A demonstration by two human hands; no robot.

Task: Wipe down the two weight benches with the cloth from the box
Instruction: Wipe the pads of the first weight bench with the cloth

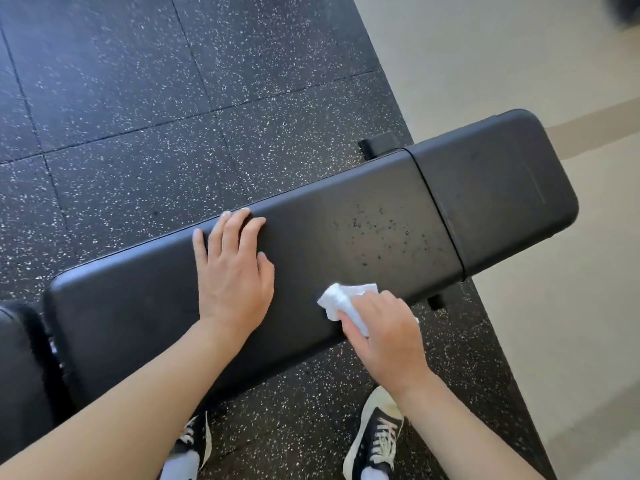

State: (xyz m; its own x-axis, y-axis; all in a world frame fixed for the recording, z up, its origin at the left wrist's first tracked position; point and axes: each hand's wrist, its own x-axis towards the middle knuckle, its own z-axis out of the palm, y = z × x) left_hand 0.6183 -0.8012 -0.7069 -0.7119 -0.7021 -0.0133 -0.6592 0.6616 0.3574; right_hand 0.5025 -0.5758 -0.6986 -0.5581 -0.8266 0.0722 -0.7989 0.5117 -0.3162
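right hand [384,327] grips white cloth [341,299], fingers clamped round it, pressing on near edge of black bench [145,306]. left hand [235,271] flat on bench pad beside cloth, fingers apart, straight. dark droplets [381,233] on pad beyond cloth.

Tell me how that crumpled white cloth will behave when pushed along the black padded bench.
The crumpled white cloth looks floppy and light, bunching in the right hand. It will probably glide over the smooth black padded bench.
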